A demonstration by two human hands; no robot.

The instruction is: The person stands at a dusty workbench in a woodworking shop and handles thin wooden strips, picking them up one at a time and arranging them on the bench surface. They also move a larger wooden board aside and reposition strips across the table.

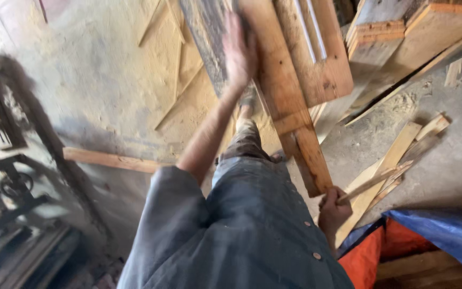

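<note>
You're mid-lift: left hand (239,53) flat, fingers spread on the wooden frame (290,96), right hand (332,210) fist-closed around its lower end at five o'clock — next needs steady balance.

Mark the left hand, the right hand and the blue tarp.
left hand (239,53), head view, back of the hand on the board
right hand (331,210), head view, knuckles gripping a thin strip
blue tarp (445,233), head view, top fold
</note>
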